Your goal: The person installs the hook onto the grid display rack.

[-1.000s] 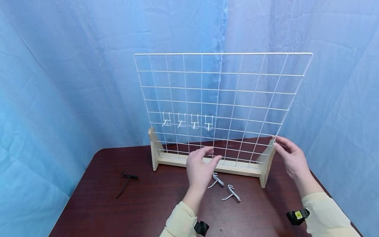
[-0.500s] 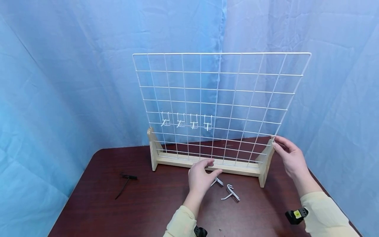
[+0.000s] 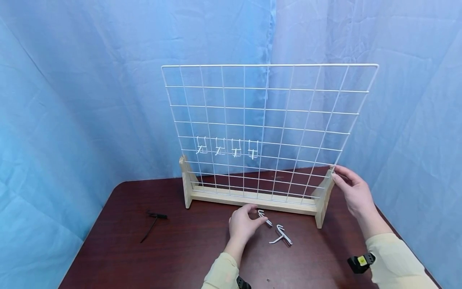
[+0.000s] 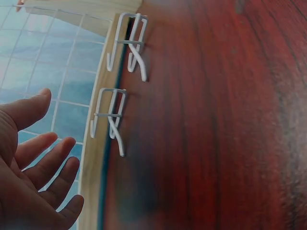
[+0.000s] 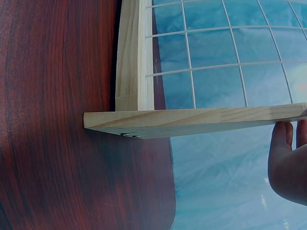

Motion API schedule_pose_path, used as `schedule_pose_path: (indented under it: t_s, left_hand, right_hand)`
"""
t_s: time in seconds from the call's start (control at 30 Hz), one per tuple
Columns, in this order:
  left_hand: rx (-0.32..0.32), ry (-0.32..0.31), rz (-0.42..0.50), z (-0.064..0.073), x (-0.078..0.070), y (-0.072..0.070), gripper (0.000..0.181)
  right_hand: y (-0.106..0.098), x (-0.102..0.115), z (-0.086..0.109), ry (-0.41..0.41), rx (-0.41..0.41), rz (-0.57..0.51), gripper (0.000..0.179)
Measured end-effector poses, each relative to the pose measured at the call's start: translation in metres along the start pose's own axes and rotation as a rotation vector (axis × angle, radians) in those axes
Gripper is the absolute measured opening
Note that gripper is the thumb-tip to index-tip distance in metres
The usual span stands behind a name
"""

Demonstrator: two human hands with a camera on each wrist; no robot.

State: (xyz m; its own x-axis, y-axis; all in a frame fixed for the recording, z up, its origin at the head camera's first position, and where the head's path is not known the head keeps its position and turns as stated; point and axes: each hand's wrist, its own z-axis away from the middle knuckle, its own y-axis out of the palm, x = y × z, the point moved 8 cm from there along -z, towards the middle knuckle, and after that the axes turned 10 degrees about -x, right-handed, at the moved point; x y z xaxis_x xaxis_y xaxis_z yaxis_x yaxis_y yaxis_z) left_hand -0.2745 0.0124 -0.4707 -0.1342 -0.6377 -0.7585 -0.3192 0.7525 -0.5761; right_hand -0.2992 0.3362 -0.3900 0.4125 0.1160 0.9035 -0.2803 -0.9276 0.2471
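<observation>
My left hand (image 3: 242,224) is low over the table, thumb and fingers apart, beside a white wire hook (image 3: 266,218). In the left wrist view the hand (image 4: 41,163) holds nothing, and two loose hooks lie near the wooden base. The second loose hook (image 3: 282,236) is a little nearer and to the right. A white wire grid panel (image 3: 270,65) stands in a wooden stand (image 3: 223,196). My right hand (image 3: 355,194) pinches the top of the stand's right upright (image 3: 323,202) at the panel's edge. In the right wrist view, that hand (image 5: 288,165) is partly cut off.
Several white hooks hang in one row on the panel's left half, the rightmost hook (image 3: 253,150) near its middle. A black T-shaped piece (image 3: 157,216) lies left on the dark red table (image 3: 119,253). Blue curtains (image 3: 90,100) surround the back and sides.
My left hand has come down from in front of the panel's lower part to beside the loose hooks. The right hand stays at the upright.
</observation>
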Motion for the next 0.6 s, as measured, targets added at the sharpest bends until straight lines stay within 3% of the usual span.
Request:
schedule_pose_path:
  t_s: [0.2, 0.6]
  left_hand:
    - [0.062, -0.03, -0.059, 0.001, 0.011, 0.011, 0.043]
    - [0.127, 0.003, -0.126, -0.002, 0.018, 0.025, 0.039]
  right_hand:
    - [0.0, -0.001, 0.0, -0.002, 0.003, -0.007, 0.032]
    - [-0.001, -0.001, -0.001, 0.001, 0.006, -0.01, 0.032]
